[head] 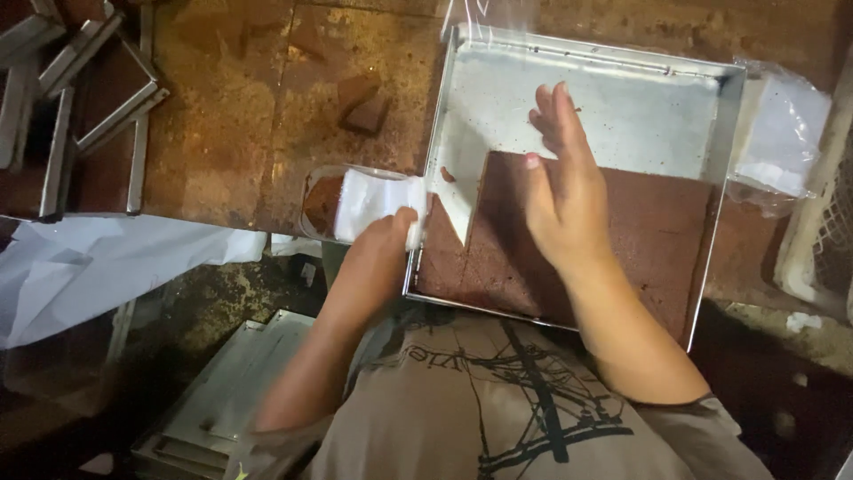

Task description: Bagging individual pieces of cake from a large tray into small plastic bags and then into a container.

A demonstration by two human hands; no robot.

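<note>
Head view: everything is seen from above.
Surface (267,98): a rusty brown top is seen, with stains all over it.
Metal tray (622,98): a big square tray is set on the surface, near the person's body.
Brown cake (657,231): a flat slab is laid in the near part of the tray; a corner piece has been cut away.
Metal frames (98,98): these are stacked at the far left.
White sheet (98,267): it is spread at the left edge.
Right hand (564,191): it is held open and flat over the cake, fingers straight.
Left hand (386,236): it is closed around a small plastic bag (369,200) beside the tray's left wall.
</note>
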